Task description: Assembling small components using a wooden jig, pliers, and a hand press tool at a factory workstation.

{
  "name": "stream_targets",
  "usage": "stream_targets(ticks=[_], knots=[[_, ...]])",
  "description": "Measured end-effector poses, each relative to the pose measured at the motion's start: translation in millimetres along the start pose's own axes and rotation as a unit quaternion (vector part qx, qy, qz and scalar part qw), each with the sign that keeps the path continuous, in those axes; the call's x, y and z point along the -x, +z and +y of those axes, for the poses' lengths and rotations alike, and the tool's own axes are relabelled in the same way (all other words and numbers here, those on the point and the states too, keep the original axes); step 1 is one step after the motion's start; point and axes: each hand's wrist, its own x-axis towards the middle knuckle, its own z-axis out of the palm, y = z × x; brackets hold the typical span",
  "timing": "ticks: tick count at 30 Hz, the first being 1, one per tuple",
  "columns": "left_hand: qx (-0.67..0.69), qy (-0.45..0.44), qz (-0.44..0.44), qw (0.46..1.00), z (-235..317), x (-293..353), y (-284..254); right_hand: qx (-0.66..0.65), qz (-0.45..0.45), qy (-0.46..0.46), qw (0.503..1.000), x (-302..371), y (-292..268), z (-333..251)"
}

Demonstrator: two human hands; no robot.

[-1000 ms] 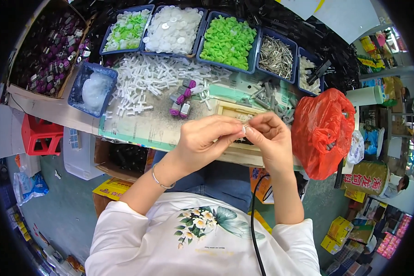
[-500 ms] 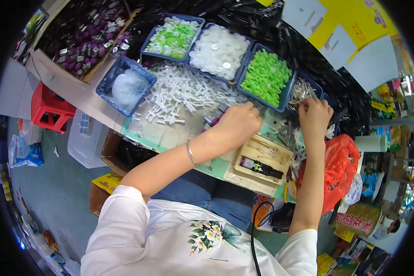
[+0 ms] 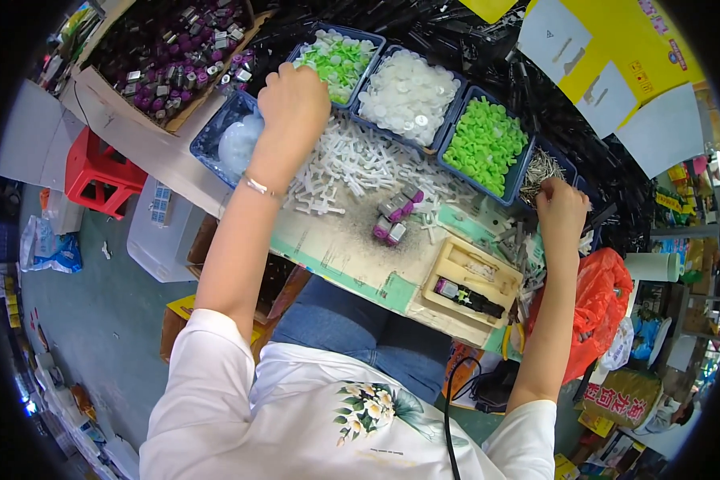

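Observation:
My left hand (image 3: 294, 99) reaches far forward, its fingers curled over the near edge of the blue tray of light green and white parts (image 3: 338, 60); whether it holds a part is hidden. At the right, my right hand (image 3: 562, 210) rests next to the blue tray of small metal springs (image 3: 541, 170), fingers bent down into it. Between the hands lies a heap of white plastic cross pieces (image 3: 352, 166). Three purple and grey assembled pieces (image 3: 396, 215) lie on the worktop. A wooden jig (image 3: 472, 282) near me holds one dark piece with a purple end.
Blue trays hold white discs (image 3: 409, 94), bright green caps (image 3: 484, 142) and a clear bag (image 3: 237, 142). A cardboard box of purple finished pieces (image 3: 172, 50) stands far left. A red plastic bag (image 3: 600, 310) hangs at the right; a red stool (image 3: 96, 174) stands on the floor left.
Both hands were together at the worktop's near edge a second ago. They have parted: the left stretched to the far green-and-white tray, the right to the spring tray.

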Motion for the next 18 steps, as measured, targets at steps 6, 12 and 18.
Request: stream_targets(ticks=[6, 12, 18], knots=[[0.089, -0.006, -0.039, 0.995, -4, -7, 10, -0.154, 0.048, 0.015, 0.987, 2, -2, 6], [0.308, 0.047, -0.032, 0.95, 29, 19, -21, -0.56, 0.081, 0.179, 0.805, 18, -35, -15], [0.752, -0.077, -0.31, 0.576, 89, 114, -52, -0.738, 0.074, 0.115, 0.661, 90, -67, -83]])
